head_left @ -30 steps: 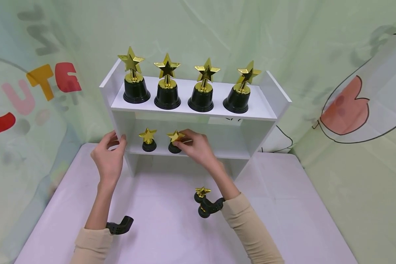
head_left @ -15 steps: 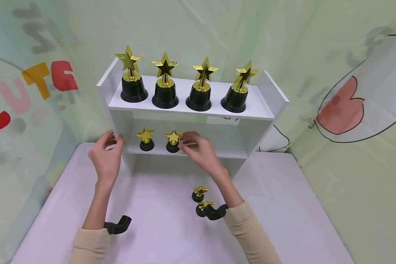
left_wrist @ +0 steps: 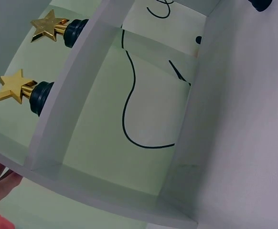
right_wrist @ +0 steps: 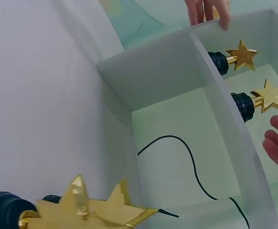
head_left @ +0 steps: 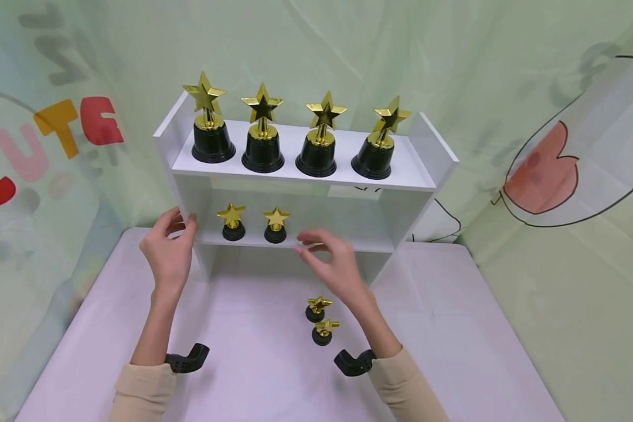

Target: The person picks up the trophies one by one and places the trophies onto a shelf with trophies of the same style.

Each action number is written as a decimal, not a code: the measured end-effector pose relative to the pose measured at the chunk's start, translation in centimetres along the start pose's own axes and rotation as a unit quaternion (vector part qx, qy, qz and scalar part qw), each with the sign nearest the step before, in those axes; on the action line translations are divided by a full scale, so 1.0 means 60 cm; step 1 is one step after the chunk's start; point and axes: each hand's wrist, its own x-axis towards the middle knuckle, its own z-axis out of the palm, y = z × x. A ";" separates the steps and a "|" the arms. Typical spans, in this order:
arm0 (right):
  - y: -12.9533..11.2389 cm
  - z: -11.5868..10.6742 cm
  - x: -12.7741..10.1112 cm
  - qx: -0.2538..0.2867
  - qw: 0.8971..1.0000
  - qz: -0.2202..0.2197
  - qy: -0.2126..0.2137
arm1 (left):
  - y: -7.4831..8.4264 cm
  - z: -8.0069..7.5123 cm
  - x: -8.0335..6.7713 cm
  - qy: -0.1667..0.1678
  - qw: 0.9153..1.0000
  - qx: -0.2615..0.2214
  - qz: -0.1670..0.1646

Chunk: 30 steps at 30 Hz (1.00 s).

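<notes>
**Two small trophies shelved, two still on the table**

The work in hand looks about half done. On the lower shelf of the white shelf unit (head_left: 427, 153), toward its left end, two small star trophies stand upright side by side: the left small trophy (head_left: 232, 222) near the unit's left wall and the second small trophy (head_left: 276, 225) just to its right. The rest of that shelf, from its middle to its right end, has nothing on it. By the look of it, two more remain to be placed: the nearer-shelf small trophy (head_left: 316, 309) and the front small trophy (head_left: 323, 332) stand close together on the table (head_left: 453, 328), in front of the unit and a little right of its middle.

The right hand (head_left: 333, 264) hangs in the air in front of the lower shelf's front edge, just right of the second small trophy, fingers loosely spread and holding nothing. The left hand (head_left: 170, 251) rests against the front edge of the unit's left wall, fingers curled round that edge as if steadying it.

The top shelf carries four large star trophies (head_left: 290, 138) in a row from left end to right end, each with a black base and gold star.

The table is covered in a pale lilac cloth. Behind and around it hang light green sheets printed with coloured letters on the left and a red, black-outlined shape on the right.
</notes>
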 end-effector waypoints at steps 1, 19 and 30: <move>0.000 -0.001 -0.006 -0.003 1.000 -0.007 0.002 | 0.000 0.000 0.000 0.000 1.000 0.001 0.000; 0.023 -0.019 -0.128 -0.046 0.998 0.003 -0.052 | -0.002 -0.002 0.002 -0.002 1.000 0.003 -0.003; 0.043 -0.021 -0.195 -0.016 0.995 0.054 -0.080 | -0.004 -0.003 0.002 -0.004 1.000 0.003 0.000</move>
